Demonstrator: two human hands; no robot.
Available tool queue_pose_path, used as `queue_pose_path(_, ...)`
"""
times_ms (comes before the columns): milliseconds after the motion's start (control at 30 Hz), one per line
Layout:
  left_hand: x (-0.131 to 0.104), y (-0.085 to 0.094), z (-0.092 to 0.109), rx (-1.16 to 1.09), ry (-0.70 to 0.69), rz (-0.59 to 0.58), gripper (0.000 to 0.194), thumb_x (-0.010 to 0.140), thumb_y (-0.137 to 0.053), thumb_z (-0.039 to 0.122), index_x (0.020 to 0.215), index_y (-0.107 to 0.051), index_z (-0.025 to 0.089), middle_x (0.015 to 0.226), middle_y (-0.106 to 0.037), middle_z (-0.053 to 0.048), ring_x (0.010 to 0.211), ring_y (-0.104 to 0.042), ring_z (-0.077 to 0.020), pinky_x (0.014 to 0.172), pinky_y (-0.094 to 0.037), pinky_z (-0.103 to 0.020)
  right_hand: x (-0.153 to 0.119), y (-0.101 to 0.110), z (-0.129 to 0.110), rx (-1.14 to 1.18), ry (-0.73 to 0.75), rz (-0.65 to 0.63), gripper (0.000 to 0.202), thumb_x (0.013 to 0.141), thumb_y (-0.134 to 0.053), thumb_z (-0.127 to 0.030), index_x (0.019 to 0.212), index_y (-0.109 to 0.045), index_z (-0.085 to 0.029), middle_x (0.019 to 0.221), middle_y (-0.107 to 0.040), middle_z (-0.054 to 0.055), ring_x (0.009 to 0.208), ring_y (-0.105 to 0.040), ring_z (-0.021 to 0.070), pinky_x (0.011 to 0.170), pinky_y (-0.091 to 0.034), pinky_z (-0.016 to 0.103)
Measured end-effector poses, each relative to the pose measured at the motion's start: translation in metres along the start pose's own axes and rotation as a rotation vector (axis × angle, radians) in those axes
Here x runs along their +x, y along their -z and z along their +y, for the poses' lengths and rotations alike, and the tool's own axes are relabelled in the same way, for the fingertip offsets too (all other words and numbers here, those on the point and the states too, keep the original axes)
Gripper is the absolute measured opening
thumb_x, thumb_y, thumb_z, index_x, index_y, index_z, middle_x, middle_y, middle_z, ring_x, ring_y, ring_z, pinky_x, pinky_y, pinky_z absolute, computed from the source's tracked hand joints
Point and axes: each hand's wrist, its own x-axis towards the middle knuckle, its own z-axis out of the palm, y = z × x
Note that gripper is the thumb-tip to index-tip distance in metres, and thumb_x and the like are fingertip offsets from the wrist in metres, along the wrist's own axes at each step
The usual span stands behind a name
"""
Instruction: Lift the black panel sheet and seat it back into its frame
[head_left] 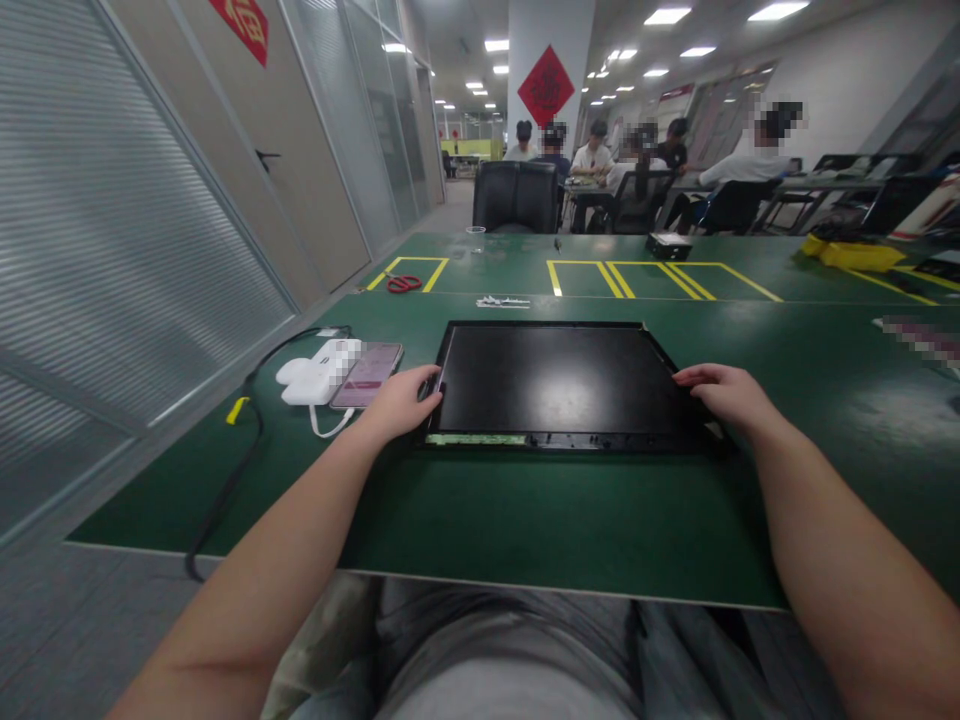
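Note:
A black flat screen panel (555,380) lies face up on the green table (570,520) in front of me. Along its near edge runs a strip of exposed green circuit board (476,440) on the left part. My left hand (405,402) grips the panel's left edge, thumb toward the frame and fingers partly hidden. At the opposite side my right hand (724,392) holds the right edge, fingertips on the rim and thumb below. The panel appears to rest on the tabletop or just over it; I cannot tell which.
Left of the panel are a phone (369,372), a white charger-like device (322,372) and a black cable (259,440). Red-handled scissors (403,284), small white pieces (502,302), a clear cup (475,238) and a black box (667,246) sit farther back. Several people sit beyond.

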Motion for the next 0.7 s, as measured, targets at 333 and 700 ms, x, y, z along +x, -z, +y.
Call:
queue_pose_path(333,0.0005,-0.0015,-0.0022,0.01,0.005,0.038,0.042,0.094,-0.06,0.033,0.133,-0.072,0.024,0.13,-0.08,-0.01,0.123,-0.074,-0.0339,0.107,-0.059,-0.046,0.0007,-0.0067,0.0029,-0.018,0.033,0.045,0.03,0.056,-0.059,-0.013,0.079,-0.075,-0.024,0.091,-0.078,0.007,0.093,-0.073,0.028,0.085,-0.058,0.04)
queue_pose_path(700,0.0001,0.0004,0.0002,0.022,-0.01,0.025,0.044,0.096,-0.057,0.036,0.135,-0.071,0.022,0.134,-0.078,-0.012,0.124,-0.073,-0.034,0.108,-0.057,-0.047,0.0058,-0.0031,0.0044,-0.503,0.234,0.109,0.028,0.071,-0.068,-0.019,0.093,-0.084,-0.027,0.108,-0.077,0.015,0.131,-0.062,0.0427,0.115,-0.045,0.063)
